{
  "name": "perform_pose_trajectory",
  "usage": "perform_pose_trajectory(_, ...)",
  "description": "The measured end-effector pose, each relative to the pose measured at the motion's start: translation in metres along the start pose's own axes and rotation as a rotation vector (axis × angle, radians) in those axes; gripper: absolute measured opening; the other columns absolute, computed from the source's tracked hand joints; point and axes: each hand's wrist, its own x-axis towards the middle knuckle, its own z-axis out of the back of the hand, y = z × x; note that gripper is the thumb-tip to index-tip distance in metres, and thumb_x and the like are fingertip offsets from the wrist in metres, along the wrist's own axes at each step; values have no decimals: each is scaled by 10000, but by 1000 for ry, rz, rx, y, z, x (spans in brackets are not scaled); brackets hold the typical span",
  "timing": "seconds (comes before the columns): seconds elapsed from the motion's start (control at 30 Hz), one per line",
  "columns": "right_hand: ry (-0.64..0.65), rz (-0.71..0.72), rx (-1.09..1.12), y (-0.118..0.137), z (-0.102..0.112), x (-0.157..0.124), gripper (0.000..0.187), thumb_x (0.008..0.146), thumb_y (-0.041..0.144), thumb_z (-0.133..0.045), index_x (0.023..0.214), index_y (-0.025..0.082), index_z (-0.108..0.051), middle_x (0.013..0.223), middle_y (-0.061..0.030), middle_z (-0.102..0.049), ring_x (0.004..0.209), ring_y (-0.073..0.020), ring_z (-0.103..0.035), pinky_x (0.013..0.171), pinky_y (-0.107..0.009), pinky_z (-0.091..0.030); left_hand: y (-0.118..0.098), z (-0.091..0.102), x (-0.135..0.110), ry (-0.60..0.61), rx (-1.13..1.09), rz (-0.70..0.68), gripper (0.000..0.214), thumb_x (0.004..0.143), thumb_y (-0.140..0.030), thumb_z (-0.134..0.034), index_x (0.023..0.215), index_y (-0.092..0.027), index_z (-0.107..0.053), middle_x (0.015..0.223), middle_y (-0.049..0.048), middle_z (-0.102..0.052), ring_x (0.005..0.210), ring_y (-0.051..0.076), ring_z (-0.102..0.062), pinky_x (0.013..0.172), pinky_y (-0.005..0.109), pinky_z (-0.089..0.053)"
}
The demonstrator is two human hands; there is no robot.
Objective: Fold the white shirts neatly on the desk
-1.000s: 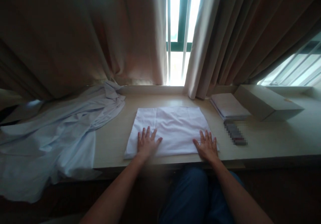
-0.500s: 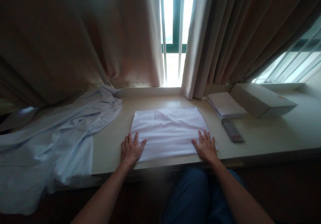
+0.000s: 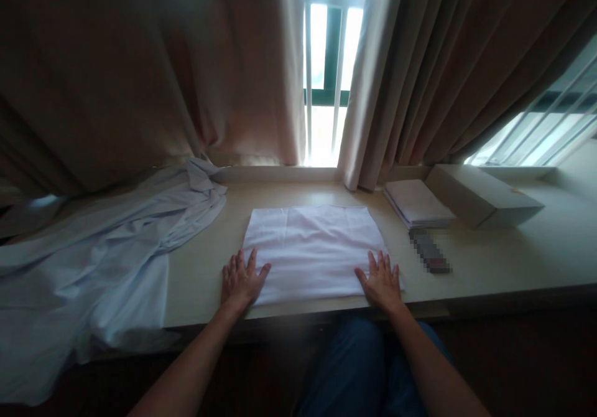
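Observation:
A folded white cloth (image 3: 314, 249) lies flat on the pale table (image 3: 494, 261) in front of me. My left hand (image 3: 241, 280) rests flat with fingers spread at the cloth's near left corner, partly on the table beside it. My right hand (image 3: 381, 280) lies flat, fingers spread, on the cloth's near right corner. Neither hand holds anything.
A crumpled pale blue garment (image 3: 102, 261) sprawls over the table's left side and hangs off its edge. At the right are a stack of white papers (image 3: 417, 204), a long white box (image 3: 482, 196) and a small blurred dark object (image 3: 429, 250). Brown curtains (image 3: 140, 74) hang behind.
My left hand slid left from on top of the cloth to its left edge. My right hand stayed at the right corner.

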Motion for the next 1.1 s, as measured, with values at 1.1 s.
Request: perform_pose_trajectory(1.1, 186, 194, 3, -6, 5, 142, 672, 944, 610, -131, 1514, 255, -150, 1580, -17, -85, 1443, -216, -30, 1145, -474, -49, 0, -2, 2, -7, 11, 6, 736, 866, -649, -286, 1488, -258, -244, 1550, 127, -227, 1413, 333, -188, 1125, 515, -105)
